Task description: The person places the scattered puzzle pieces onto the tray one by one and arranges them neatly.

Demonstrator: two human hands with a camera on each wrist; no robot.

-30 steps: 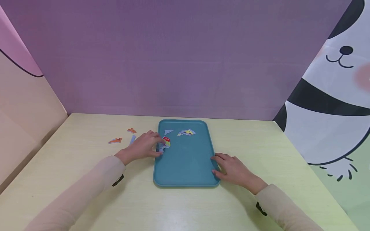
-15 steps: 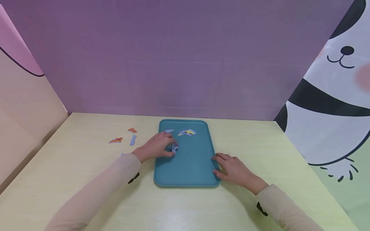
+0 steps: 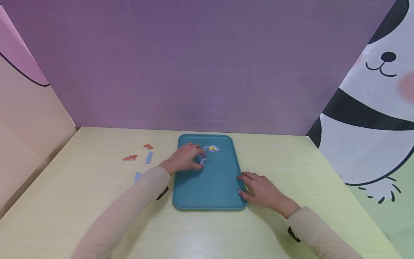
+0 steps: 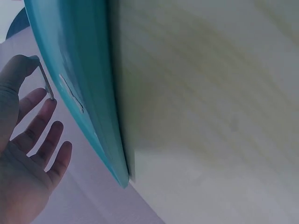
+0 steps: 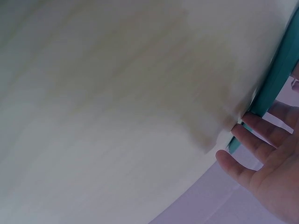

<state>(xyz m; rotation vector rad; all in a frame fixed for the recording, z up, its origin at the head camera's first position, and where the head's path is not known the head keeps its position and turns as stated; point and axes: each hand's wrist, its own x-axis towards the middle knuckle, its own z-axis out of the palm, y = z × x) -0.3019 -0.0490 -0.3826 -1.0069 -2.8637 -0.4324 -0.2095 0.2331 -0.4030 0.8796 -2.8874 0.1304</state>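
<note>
My left hand (image 3: 184, 157) reaches over the teal tray (image 3: 210, 190) and pinches a small light-blue puzzle piece (image 3: 202, 159) between thumb and fingertips. In the left wrist view that puzzle piece (image 4: 46, 81) shows edge-on, thin and stiff, held above the tray's rim. Just beyond those fingers lies a blue-and-yellow puzzle piece (image 3: 212, 148), at the upper part of the tray and partly covered by the hand. My right hand (image 3: 263, 190) rests at the tray's lower right side, its relaxed fingers touching the rim, as the right wrist view also shows.
Left of the tray, two orange puzzle pieces (image 3: 130, 157), a narrow blue piece (image 3: 149, 157) and another blue piece (image 3: 138, 176) beside the left sleeve lie on the pale wooden table (image 3: 64, 180). A purple backdrop (image 3: 207, 72) rises behind the table's far edge.
My left hand has moved from the tray's left edge toward its upper middle, carrying the puzzle piece along. The blue piece by the sleeve has come into view. My right hand stays put.
</note>
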